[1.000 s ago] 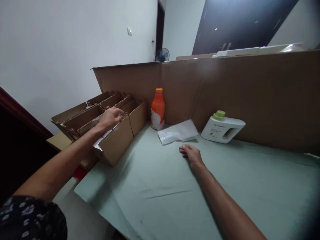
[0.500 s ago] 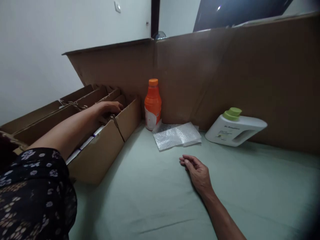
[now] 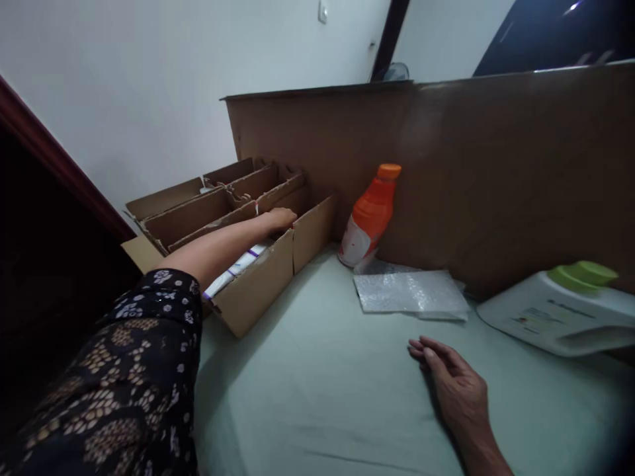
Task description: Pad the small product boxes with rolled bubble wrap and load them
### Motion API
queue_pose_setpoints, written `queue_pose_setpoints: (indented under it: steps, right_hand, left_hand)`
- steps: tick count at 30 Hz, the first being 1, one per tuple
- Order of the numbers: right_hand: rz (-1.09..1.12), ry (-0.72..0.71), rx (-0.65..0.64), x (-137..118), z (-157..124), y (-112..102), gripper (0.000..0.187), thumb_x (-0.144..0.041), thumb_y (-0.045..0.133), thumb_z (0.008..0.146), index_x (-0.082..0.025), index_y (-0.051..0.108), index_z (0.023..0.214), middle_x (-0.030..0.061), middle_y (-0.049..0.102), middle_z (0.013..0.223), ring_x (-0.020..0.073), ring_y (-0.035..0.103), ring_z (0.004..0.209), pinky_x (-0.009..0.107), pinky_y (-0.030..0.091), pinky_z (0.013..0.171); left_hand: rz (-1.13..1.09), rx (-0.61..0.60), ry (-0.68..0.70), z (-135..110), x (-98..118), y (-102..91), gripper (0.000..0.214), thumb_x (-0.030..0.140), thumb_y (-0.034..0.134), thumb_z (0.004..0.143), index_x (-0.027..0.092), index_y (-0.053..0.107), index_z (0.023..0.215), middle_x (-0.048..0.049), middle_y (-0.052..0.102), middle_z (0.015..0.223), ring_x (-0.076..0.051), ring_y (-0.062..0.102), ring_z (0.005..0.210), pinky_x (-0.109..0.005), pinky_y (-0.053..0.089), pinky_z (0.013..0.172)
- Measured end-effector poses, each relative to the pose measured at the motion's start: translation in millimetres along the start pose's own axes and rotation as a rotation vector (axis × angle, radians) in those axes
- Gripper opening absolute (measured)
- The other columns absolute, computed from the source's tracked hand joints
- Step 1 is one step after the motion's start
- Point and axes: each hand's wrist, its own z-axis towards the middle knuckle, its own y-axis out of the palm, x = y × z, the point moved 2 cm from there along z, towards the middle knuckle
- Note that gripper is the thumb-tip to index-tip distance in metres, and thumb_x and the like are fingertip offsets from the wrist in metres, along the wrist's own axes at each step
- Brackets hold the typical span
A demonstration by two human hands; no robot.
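My left hand (image 3: 282, 218) reaches down into the near-right part of the divided cardboard box (image 3: 262, 291). Its fingers are hidden behind the box wall, so what they touch does not show. White packs with purple marks (image 3: 233, 272) lie in the same part, under my forearm. My right hand (image 3: 459, 383) rests on the green cloth with its fingers loosely stretched and nothing in them. Just beyond it lie flat sheets of bubble wrap (image 3: 411, 292). An orange bottle (image 3: 372, 215) with an orange cap stands behind the bubble wrap.
A white jug with a green cap (image 3: 560, 314) sits to the right on the green cloth (image 3: 317, 390). Tall cardboard panels (image 3: 496, 172) run along the back. A wall (image 3: 139, 73) and a dark area bound the left side.
The view has turned left, so everything appears farther right and tilted. My left hand remains in the box, now lower behind its wall. My right hand keeps its pose on the cloth.
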Motion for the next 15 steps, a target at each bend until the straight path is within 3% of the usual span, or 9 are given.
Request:
queue_pose_setpoints:
  steps: [3,7,9,11,13,15]
  right_hand:
    - [-0.011,0.017,0.012,2,0,-1,0.043,-0.054,0.076,0.070,-0.020,0.074,0.097,0.0111,0.079,0.094,0.0246,0.075,0.085,0.034,0.059,0.069]
    - [-0.012,0.022,0.078,-7,-1,3,0.044,-0.056,0.076,0.070,-0.020,0.072,0.096,0.0125,0.078,0.097,0.0264,0.075,0.087,0.035,0.058,0.068]
    - [0.016,-0.034,0.074,-27,-3,13,0.050,-0.054,0.078,0.071,-0.021,0.070,0.107,0.0134,0.076,0.110,0.0290,0.073,0.100,0.038,0.059,0.075]
    - [0.119,-0.160,-0.017,-62,-7,31,0.069,-0.053,0.082,0.069,-0.027,0.061,0.129,0.0138,0.069,0.129,0.0316,0.067,0.118,0.041,0.059,0.082]
    - [0.239,-0.291,-0.157,-102,-12,52,0.093,-0.055,0.084,0.065,-0.032,0.044,0.146,0.0145,0.061,0.142,0.0331,0.063,0.125,0.044,0.059,0.085]
    - [0.273,-0.336,-0.246,-135,-12,71,0.097,-0.058,0.084,0.064,-0.032,0.043,0.148,0.0145,0.061,0.140,0.0324,0.066,0.118,0.043,0.059,0.082]
  left_hand:
    - [-0.001,0.084,-0.120,-14,-1,-20.7,0.020,0.024,0.069,0.090,0.016,0.071,0.109,-0.0128,0.071,0.114,-0.028,0.067,0.108,-0.038,0.054,0.091]
    - [-0.017,0.346,-0.149,-54,-6,-73.8,0.023,0.012,0.059,0.085,0.013,0.072,0.104,-0.0131,0.071,0.109,-0.028,0.066,0.106,-0.038,0.051,0.089]
    - [-0.110,0.577,-0.019,-84,8,-92.7,0.022,0.010,0.058,0.082,0.012,0.071,0.101,-0.0103,0.068,0.105,-0.023,0.064,0.099,-0.036,0.050,0.088]
    - [-0.282,0.772,0.218,-116,38,-94.1,0.016,0.007,0.059,0.079,0.013,0.069,0.091,-0.0074,0.065,0.096,-0.018,0.062,0.089,-0.033,0.051,0.082]
    - [-0.420,0.791,0.447,-142,77,-78.4,0.014,0.005,0.059,0.079,0.015,0.067,0.086,-0.0065,0.062,0.093,-0.015,0.060,0.082,-0.030,0.052,0.076]
    - [-0.500,0.678,0.687,-156,110,-57.2,0.015,0.007,0.060,0.083,0.018,0.067,0.090,-0.0070,0.064,0.098,-0.014,0.061,0.081,-0.028,0.054,0.075]
